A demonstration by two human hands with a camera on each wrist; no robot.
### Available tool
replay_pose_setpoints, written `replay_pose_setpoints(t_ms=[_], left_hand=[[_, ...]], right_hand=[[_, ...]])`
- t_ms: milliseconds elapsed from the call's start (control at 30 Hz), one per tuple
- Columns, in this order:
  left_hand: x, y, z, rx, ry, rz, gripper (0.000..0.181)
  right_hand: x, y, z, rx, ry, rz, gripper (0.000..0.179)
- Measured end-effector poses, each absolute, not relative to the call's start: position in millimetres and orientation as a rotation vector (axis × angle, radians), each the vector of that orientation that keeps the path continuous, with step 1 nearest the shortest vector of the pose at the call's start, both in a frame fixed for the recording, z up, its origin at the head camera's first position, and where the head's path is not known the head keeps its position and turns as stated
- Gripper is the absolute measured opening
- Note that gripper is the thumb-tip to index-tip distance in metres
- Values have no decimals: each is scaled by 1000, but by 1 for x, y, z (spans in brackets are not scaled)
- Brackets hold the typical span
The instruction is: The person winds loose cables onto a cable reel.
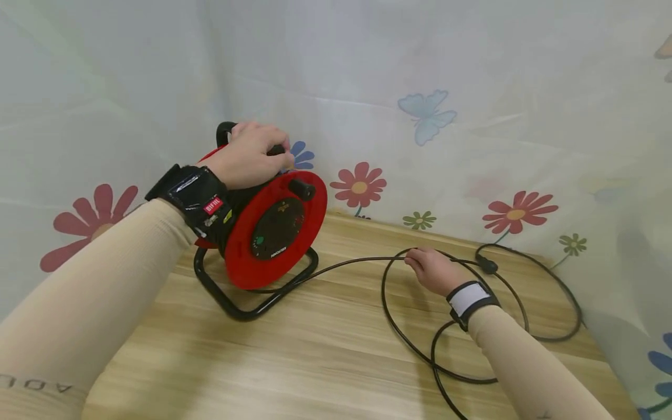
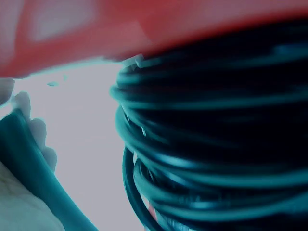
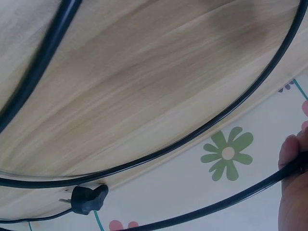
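A red and black cable reel point(image 1: 238, 259) stands on its black tubular frame, left of centre in the head view. My left hand point(image 1: 254, 154) grips the reel's top handle point(image 1: 224, 133); in the left wrist view its fingers point(image 2: 38, 132) curl round the bar. Beside it, black cable point(image 2: 211, 139) lies wound between the red discs. A crank knob point(image 1: 302, 189) juts from the front disc. To the right, my right hand point(image 1: 436, 271) pinches the loose cable point(image 1: 349, 262) that runs from the reel. The right wrist view shows the held cable point(image 3: 216, 204) entering the fingers.
Loose cable loops point(image 1: 385, 306) spread over the wooden tabletop point(image 1: 315, 356) at right. A black plug point(image 1: 487, 266) lies near the back edge behind my right hand. A pale curtain point(image 1: 336, 76) printed with flowers and a butterfly borders the table at the back and sides.
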State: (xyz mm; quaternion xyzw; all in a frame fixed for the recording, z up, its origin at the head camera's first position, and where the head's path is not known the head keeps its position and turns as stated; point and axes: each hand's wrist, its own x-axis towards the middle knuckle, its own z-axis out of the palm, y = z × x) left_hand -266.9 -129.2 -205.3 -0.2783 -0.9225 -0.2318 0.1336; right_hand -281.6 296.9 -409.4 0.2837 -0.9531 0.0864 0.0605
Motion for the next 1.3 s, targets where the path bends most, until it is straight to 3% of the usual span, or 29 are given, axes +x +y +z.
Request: replay_pose_setpoints(t_ms=[300, 500, 867, 1067, 1300], left_hand=[[-262, -131, -193, -919, -2830, -548, 17], [-260, -128, -185, -858, -2952, -527, 22], [-252, -99, -168, -128, -3042, -320, 76], [-249, -92, -163, 81, -3143, -15, 73], [-245, -90, -163, 10, -3237, 37, 55]], right_hand=[[-282, 296, -415, 830, -2854, 225, 19], [-286, 297, -418, 794, -2865, 223, 19], [-287, 288, -415, 824, -2846, 224, 18], [-287, 285, -414, 830, -2821, 227, 17], [-289, 285, -415, 812, -2861, 236, 19]])
